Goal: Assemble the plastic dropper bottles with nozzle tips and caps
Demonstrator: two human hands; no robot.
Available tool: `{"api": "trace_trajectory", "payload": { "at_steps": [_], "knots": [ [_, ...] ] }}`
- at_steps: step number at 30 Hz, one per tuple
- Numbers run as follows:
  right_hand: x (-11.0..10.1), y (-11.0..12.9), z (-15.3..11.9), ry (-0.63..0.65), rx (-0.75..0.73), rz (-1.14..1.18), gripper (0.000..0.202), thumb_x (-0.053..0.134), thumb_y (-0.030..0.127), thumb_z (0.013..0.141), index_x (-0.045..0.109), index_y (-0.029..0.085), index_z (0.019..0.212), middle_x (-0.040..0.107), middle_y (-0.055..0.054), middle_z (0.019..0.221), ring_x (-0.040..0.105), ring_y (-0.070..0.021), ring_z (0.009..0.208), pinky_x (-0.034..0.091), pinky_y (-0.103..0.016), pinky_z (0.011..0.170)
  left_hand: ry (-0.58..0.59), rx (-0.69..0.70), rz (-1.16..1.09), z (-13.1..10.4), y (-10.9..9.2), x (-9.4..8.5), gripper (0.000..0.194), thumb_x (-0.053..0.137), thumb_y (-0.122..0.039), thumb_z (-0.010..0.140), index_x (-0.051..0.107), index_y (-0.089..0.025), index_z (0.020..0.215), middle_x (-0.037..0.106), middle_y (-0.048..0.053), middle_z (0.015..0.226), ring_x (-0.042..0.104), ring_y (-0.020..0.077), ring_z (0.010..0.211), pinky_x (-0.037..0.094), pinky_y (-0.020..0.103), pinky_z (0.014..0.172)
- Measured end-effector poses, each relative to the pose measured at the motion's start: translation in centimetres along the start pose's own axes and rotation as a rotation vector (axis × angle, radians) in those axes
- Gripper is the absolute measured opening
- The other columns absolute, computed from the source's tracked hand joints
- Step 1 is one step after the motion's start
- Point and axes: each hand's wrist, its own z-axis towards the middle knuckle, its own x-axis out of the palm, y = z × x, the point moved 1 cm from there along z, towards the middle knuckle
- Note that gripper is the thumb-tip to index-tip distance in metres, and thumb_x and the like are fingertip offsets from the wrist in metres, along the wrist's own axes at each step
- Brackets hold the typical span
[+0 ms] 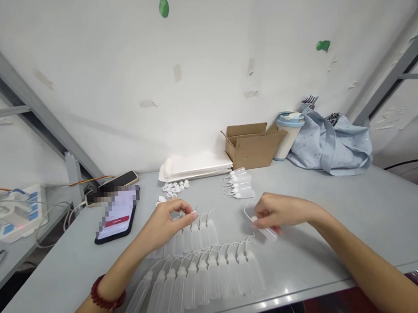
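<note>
My right hand is closed around a small translucent squeeze bottle with a thin bent nozzle, held just above the table. My left hand pinches a small white piece at its fingertips, mostly hidden, over the back row of bottles. A longer row of the same bottles lies side by side in front, nozzles pointing away from me. Beyond the hands, several more bottles are lined up with nozzles to the left. Small white caps are heaped behind my left hand.
A phone with a lit screen and another dark phone lie left, near a power strip. Along the wall are flat white packaging, an open cardboard box, a lidded cup and a light blue bag.
</note>
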Motion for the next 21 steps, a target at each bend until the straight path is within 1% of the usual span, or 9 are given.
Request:
{"api": "trace_trajectory", "payload": {
  "at_steps": [3, 5, 6, 8, 11, 13, 17, 19, 21],
  "knots": [
    [0.5, 1.0, 0.6, -0.240, -0.138, 0.114, 0.038, 0.048, 0.041, 0.089, 0.055, 0.016, 0.061, 0.064, -0.002, 0.059, 0.048, -0.0095, 0.049, 0.035, -0.021, 0.048, -0.010, -0.020, -0.062, 0.0, -0.4, 0.4, 0.028, 0.056, -0.046, 0.082, 0.063, -0.020, 0.075, 0.062, 0.000, 0.078, 0.056, 0.0182, 0.078, 0.039, 0.027, 0.063],
    [1.3, 1.4, 1.5, -0.374, -0.234, 0.143, 0.037, 0.044, 0.044, 0.092, 0.057, 0.016, 0.071, 0.065, -0.003, 0.067, 0.050, -0.0111, 0.056, 0.037, -0.022, 0.052, 0.004, -0.025, -0.094, 0.1, -0.4, 0.8, 0.029, 0.054, -0.047, 0.084, 0.062, -0.020, 0.076, 0.061, 0.000, 0.076, 0.055, 0.0174, 0.075, 0.038, 0.027, 0.064],
    [1.8, 1.5, 2.0, -0.447, -0.269, 0.106, 0.036, 0.044, 0.045, 0.092, 0.057, 0.017, 0.074, 0.063, -0.003, 0.069, 0.051, -0.0121, 0.059, 0.038, -0.022, 0.055, 0.013, -0.024, -0.108, 0.1, -0.4, 1.1, 0.030, 0.054, -0.047, 0.084, 0.062, -0.019, 0.076, 0.060, 0.000, 0.075, 0.054, 0.0170, 0.074, 0.038, 0.027, 0.064],
    [2.9, 1.3, 3.1, -0.528, -0.311, -0.024, 0.036, 0.041, 0.047, 0.093, 0.055, 0.017, 0.080, 0.062, -0.004, 0.075, 0.053, -0.0145, 0.064, 0.040, -0.025, 0.059, 0.034, -0.022, -0.130, 0.1, -0.3, 1.6, 0.030, 0.053, -0.047, 0.084, 0.061, -0.019, 0.076, 0.058, -0.001, 0.074, 0.053, 0.0161, 0.071, 0.038, 0.027, 0.063],
    [3.9, 0.6, 4.4, -0.559, -0.343, -0.190, 0.035, 0.035, 0.047, 0.095, 0.052, 0.018, 0.087, 0.062, -0.007, 0.083, 0.055, -0.0181, 0.071, 0.042, -0.029, 0.064, 0.049, -0.006, -0.152, 0.1, -0.4, 2.2, 0.029, 0.053, -0.047, 0.085, 0.061, -0.019, 0.078, 0.058, -0.001, 0.075, 0.052, 0.0155, 0.070, 0.038, 0.027, 0.063],
    [4.2, 0.2, 4.9, -0.565, -0.343, -0.232, 0.033, 0.034, 0.045, 0.096, 0.051, 0.018, 0.090, 0.061, -0.009, 0.086, 0.055, -0.0187, 0.073, 0.043, -0.030, 0.065, 0.043, 0.016, -0.166, 0.0, -0.7, 2.5, 0.028, 0.053, -0.045, 0.085, 0.062, -0.020, 0.080, 0.060, -0.001, 0.078, 0.053, 0.0161, 0.073, 0.039, 0.027, 0.065],
    [4.4, -0.2, 5.5, -0.538, -0.318, -0.217, 0.028, 0.036, 0.040, 0.097, 0.050, 0.017, 0.092, 0.061, -0.009, 0.085, 0.054, -0.0181, 0.071, 0.043, -0.030, 0.064, 0.001, 0.050, -0.163, -0.1, -1.0, 2.8, 0.025, 0.053, -0.043, 0.086, 0.062, -0.020, 0.081, 0.062, -0.001, 0.082, 0.055, 0.0163, 0.077, 0.040, 0.027, 0.069],
    [4.4, -0.2, 5.6, -0.524, -0.309, -0.181, 0.024, 0.037, 0.038, 0.096, 0.049, 0.017, 0.092, 0.061, -0.008, 0.083, 0.054, -0.0177, 0.070, 0.043, -0.029, 0.063, -0.019, 0.073, -0.149, 0.2, -1.0, 2.7, 0.024, 0.052, -0.042, 0.087, 0.062, -0.020, 0.082, 0.063, -0.001, 0.083, 0.055, 0.0162, 0.077, 0.040, 0.027, 0.068],
    [4.5, -0.2, 5.6, -0.524, -0.314, -0.158, 0.023, 0.038, 0.036, 0.096, 0.049, 0.017, 0.090, 0.060, -0.007, 0.081, 0.054, -0.0174, 0.069, 0.043, -0.029, 0.063, -0.016, 0.094, -0.137, 0.7, -1.0, 2.5, 0.024, 0.051, -0.041, 0.087, 0.062, -0.020, 0.082, 0.063, 0.000, 0.084, 0.056, 0.0163, 0.078, 0.041, 0.026, 0.067]
  ]
}}
